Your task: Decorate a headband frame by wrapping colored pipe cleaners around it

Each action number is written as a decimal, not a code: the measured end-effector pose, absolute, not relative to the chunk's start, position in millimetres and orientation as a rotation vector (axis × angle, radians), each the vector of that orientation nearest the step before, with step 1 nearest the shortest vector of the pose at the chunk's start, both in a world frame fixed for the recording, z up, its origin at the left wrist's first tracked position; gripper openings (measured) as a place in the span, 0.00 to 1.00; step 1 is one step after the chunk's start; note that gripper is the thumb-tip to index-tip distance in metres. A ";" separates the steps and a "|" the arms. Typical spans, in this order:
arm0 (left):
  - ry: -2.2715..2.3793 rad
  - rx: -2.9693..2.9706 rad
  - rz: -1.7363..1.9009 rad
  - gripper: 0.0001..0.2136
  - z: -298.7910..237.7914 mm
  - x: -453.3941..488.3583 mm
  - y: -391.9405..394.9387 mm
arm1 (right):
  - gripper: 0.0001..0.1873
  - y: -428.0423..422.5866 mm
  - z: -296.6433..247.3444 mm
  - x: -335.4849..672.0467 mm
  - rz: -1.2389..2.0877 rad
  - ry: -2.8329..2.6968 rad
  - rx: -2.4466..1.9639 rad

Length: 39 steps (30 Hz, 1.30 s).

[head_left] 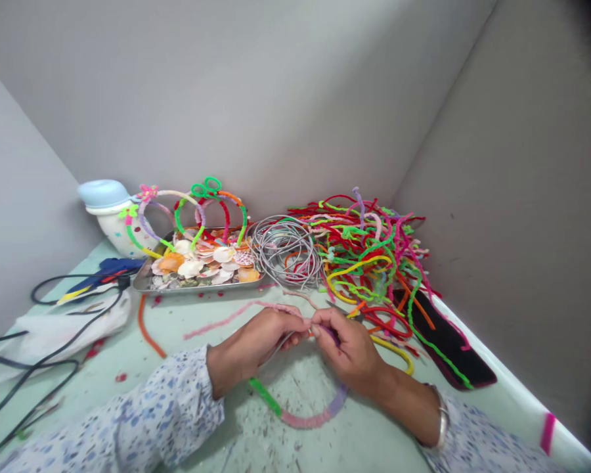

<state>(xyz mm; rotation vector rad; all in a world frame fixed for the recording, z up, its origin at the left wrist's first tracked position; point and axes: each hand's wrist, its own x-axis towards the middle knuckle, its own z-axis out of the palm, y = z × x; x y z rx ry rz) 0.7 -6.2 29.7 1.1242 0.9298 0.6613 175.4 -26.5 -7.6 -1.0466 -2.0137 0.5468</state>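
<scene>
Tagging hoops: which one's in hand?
The partly wrapped hoop, held by left hand and right hand, with bare grey wire showing; the other hoops stand at the metal tray.

Both hands (pixel 270 332) (pixel 349 348) pinch, close beside each other.

light: fairly bright, diffuse, source unclear | shade: broad diagonal dimness on back wall (pixel 226 98); right wall (pixel 517 197) darker than left wall (pixel 20 177) | glint: bracelet (pixel 443 417) | edges: upper-right corner blurred black, sleeves (pixel 152 407) stretched | fine detail: soft
</scene>
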 end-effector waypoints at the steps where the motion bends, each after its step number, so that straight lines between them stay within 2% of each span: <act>1: 0.924 1.120 0.664 0.05 29.8 0.6 -6.3 | 0.05 -26.6 -7.5 175.4 0.547 -2.013 -1.043; 30: 0.886 0.869 0.635 0.05 22.9 1.6 -7.2 | 0.04 -29.8 -10.4 174.5 0.445 -2.029 -1.005; 39: 0.980 1.072 0.636 0.12 25.0 -1.4 -1.4 | 0.08 -24.3 -12.7 176.2 0.496 -1.936 -1.007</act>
